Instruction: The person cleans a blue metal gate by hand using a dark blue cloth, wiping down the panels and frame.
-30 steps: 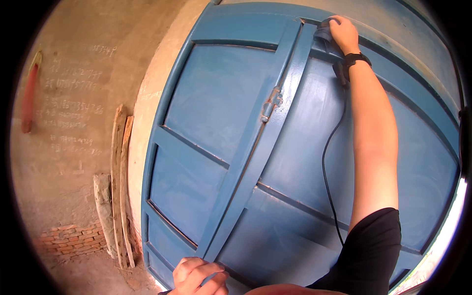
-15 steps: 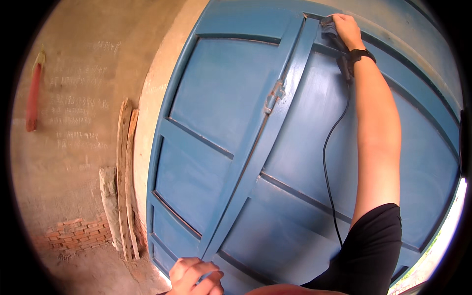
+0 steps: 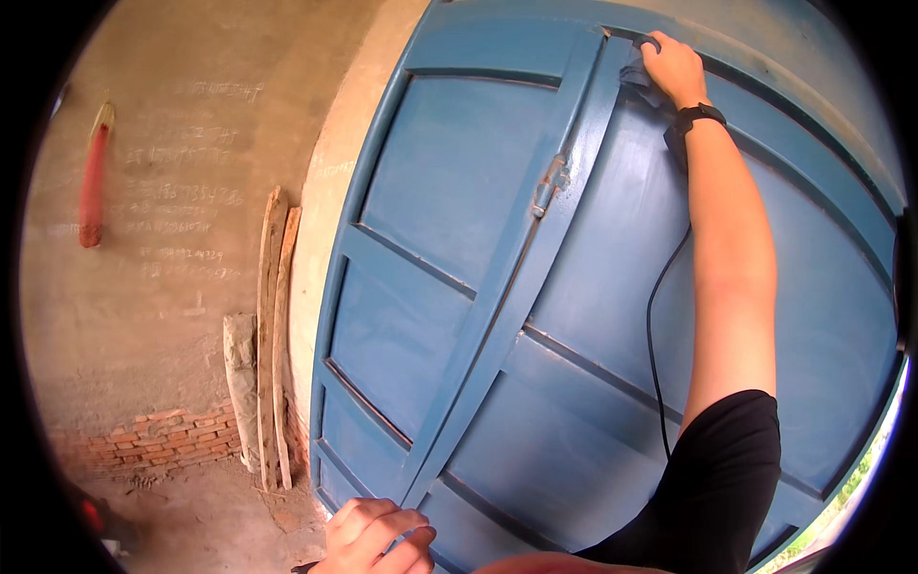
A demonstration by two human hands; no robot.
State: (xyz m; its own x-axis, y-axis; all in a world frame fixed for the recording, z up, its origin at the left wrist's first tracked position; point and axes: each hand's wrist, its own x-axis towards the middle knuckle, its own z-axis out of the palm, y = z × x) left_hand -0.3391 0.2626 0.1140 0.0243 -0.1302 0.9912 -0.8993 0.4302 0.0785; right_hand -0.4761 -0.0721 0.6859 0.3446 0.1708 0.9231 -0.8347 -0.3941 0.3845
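Observation:
Raised high, my right hand (image 3: 675,69) is closed round a dark blue-grey cloth (image 3: 639,77). The cloth lies against the top rail of a blue panelled door (image 3: 612,277), near the upper corner of its right leaf. On that wrist sits a black band (image 3: 698,117), and a black cable (image 3: 651,325) hangs down beside the forearm. Low in the view, my left hand (image 3: 379,538) has its fingers curled loosely, with nothing seen in them, in front of the lower part of the door. A metal hinge (image 3: 550,187) is on the seam between the two leaves.
Wooden planks (image 3: 272,335) lean against the wall left of the door. Behind them is a plastered wall (image 3: 191,297) with chalk-like writing, a hanging red object (image 3: 93,187) and exposed bricks (image 3: 172,436) low down. Bright outdoor light shows at the lower right.
The view has shifted, so the door and wall sit farther right in it. My right hand stays at the top of the door with the cloth. My left hand has barely changed.

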